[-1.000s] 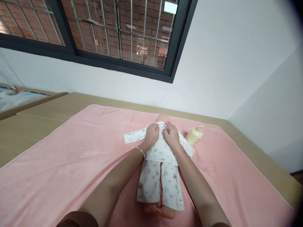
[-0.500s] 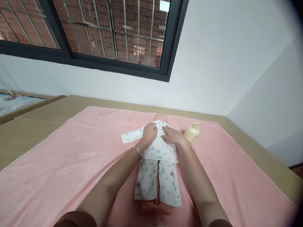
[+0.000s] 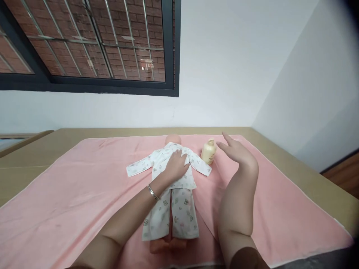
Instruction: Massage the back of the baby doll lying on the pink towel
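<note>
A baby doll (image 3: 173, 139) lies stretched out on a pink blanket (image 3: 92, 194), head toward the wall and feet toward me. It wears a white patterned top (image 3: 164, 155) and matching trousers (image 3: 183, 213); both sleeves spread outward. My left hand (image 3: 176, 165) rests on the chest of the top, fingers stretched out, a silver bracelet on the wrist. Raised to the right of the doll, my right hand (image 3: 235, 149) holds nothing, with its fingers apart. Close to its fingertips stands a pale yellow pump bottle (image 3: 209, 152), beside the doll's sleeve; hand and bottle appear apart.
The blanket covers a wooden surface (image 3: 30, 168) whose border shows along the back and sides. A white wall (image 3: 218, 93) rises behind, with a dark-framed barred window (image 3: 112, 86) at upper left. A wooden rail (image 3: 28, 144) runs at far left.
My right hand has lifted off the doll's top and moved right, past the bottle. My left hand has shifted toward the middle of the chest. The view has turned right.
</note>
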`<state>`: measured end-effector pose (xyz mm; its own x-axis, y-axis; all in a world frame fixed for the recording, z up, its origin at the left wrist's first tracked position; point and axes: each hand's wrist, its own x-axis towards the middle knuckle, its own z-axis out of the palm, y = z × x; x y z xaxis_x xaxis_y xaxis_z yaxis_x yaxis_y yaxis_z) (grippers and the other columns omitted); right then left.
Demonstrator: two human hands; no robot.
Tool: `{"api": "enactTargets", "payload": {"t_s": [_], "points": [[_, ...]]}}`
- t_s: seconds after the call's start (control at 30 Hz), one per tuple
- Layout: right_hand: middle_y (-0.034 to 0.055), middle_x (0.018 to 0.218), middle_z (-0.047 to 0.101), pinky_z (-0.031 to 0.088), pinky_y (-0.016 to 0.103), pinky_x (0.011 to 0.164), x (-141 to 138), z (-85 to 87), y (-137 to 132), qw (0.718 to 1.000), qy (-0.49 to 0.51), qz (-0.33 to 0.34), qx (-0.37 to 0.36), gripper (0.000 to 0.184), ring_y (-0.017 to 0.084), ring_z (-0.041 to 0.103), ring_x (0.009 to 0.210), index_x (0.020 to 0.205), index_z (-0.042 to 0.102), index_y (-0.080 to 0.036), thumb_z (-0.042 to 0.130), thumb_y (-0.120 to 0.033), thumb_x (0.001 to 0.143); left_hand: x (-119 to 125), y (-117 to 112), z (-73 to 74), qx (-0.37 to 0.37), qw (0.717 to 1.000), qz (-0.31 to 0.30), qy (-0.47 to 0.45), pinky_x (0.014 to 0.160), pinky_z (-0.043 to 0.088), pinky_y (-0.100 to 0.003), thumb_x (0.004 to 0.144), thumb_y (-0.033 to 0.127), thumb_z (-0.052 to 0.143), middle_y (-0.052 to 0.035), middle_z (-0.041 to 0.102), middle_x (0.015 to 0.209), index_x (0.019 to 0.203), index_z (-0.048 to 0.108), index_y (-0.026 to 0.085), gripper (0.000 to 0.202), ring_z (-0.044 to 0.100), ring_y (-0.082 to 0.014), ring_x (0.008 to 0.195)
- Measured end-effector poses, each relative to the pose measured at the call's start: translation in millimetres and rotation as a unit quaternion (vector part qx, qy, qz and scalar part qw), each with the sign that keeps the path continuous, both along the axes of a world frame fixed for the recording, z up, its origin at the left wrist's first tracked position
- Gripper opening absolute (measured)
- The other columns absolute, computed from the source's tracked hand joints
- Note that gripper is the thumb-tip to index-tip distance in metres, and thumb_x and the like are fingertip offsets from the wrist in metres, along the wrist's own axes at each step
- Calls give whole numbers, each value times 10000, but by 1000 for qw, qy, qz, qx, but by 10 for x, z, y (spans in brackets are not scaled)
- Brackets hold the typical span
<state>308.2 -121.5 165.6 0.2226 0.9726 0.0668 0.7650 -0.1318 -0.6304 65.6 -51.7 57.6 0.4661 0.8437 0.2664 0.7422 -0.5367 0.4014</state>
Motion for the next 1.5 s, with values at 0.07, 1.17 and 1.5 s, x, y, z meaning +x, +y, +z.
{"api": "enactTargets", "payload": {"t_s": [0.07,1.17,1.5], "points": [[43,1623,235,282,448,1201,0,-26,63,1000,9,15,7,733,286,240,1496,1571,227,-233,390,-590,952,194,-10,119,-88,988,-58,-114,1151,317,-428,865,293,572,-136,579,1378,1207,631,183,364,475,-314,1336],[183,1462,494,130,541,1202,-504,-152,472,962,-255,58,-79,447,270,484,1343,1182,621,-107,264,-85,915,-112,-185,667,-639,459,-21,-617,931,538,-378,942,339,394,-207,600,1324,1306,530,74,470,623,-273,1195],[92,1639,177,87,560,1238,-1575,-107,-83,931,-156,277,182,605,243,108,1529,1572,198,-217,317,-449,1025,-693,-565,1129,-587,450,-62,-670,993,496,-367,980,391,292,-181,633,1260,1285,551,111,489,629,-244,1162]]}}
